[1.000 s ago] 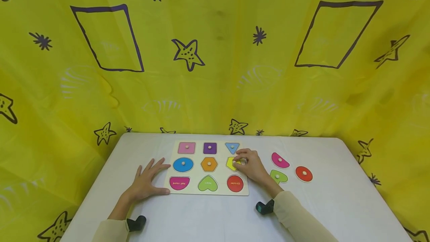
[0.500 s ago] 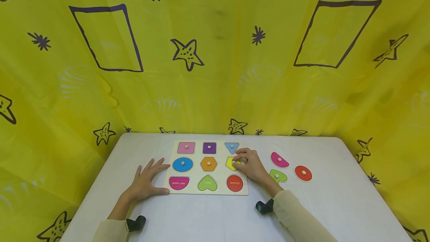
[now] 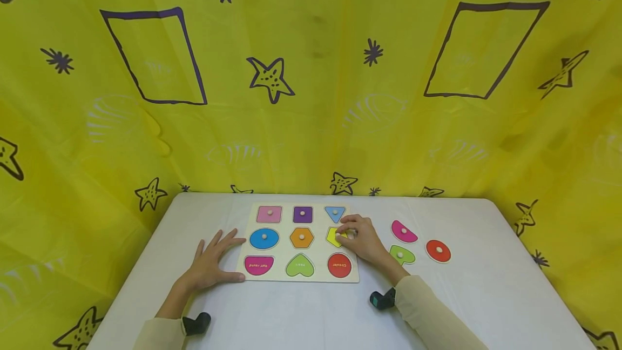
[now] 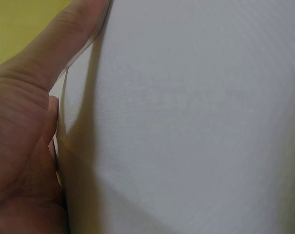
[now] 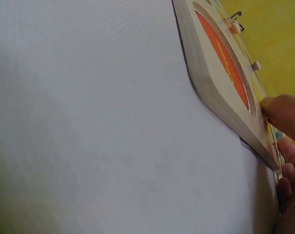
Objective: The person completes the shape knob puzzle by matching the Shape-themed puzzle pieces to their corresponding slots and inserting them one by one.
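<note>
Unmoved; yellow piece (image 3: 332, 237), beneath right grip (image 3: 363, 237)

The person wears a pale beige top, its long left sleeve (image 3: 160, 335) and right sleeve (image 3: 432, 312) both plain, the right one softly creased toward the cuff. At the left cuff sits a small black camera (image 3: 196, 323), a bent body with a rounded end and a dark strip along the cuff. The black camera (image 3: 383, 299) at the right cuff is similarly angular, with a teal patch on its left end.
</note>
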Available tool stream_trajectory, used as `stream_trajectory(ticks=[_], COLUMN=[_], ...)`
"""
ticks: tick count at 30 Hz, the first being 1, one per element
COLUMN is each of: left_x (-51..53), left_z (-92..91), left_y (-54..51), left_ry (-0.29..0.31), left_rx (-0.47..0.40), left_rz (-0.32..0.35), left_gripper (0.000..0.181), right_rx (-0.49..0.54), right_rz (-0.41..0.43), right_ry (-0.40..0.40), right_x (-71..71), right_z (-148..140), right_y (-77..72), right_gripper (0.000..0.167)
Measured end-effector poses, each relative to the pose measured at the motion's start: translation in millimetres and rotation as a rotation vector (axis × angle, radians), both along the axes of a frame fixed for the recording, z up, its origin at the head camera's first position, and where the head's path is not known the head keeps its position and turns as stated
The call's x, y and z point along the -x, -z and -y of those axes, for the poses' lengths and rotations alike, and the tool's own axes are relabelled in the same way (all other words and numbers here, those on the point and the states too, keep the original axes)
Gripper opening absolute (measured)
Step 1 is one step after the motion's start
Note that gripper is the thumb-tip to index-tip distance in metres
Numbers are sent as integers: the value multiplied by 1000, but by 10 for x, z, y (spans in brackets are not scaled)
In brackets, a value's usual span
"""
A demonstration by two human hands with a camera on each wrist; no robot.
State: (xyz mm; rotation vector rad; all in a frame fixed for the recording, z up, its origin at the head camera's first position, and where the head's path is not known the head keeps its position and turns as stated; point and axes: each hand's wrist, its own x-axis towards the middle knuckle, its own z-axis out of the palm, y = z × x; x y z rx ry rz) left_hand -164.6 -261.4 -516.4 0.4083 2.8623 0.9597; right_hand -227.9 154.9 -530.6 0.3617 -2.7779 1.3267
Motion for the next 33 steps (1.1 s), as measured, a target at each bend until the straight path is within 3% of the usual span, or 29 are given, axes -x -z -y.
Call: stream_trajectory(ticks=[10, 15, 21, 28, 30, 33], left_x=[16, 10, 11, 8, 8, 13], left_z=[-12, -24, -21, -2, 1, 5], left_y=[42, 62, 57, 26, 16, 4], left_ry=[-20, -6, -5, -1, 2, 10], left_rx=[22, 6, 9, 36, 45, 65], left_rz=[29, 2, 5, 13, 13, 14], left_gripper=[91, 90, 90, 90, 91, 91], right_rx=[-22, -20, -85, -136, -134, -118], right_rz=[45, 58, 36, -129, -125, -49], right_ry=[-39, -27, -18, -11, 13, 54], right_x=[-42, -36, -35, -65, -93, -143], right_z=[-99, -264, -581, -1070, -1196, -1367], right_y=[-136, -246, -335, -388, -418, -476], right_gripper=[13, 21, 26, 25, 25, 28])
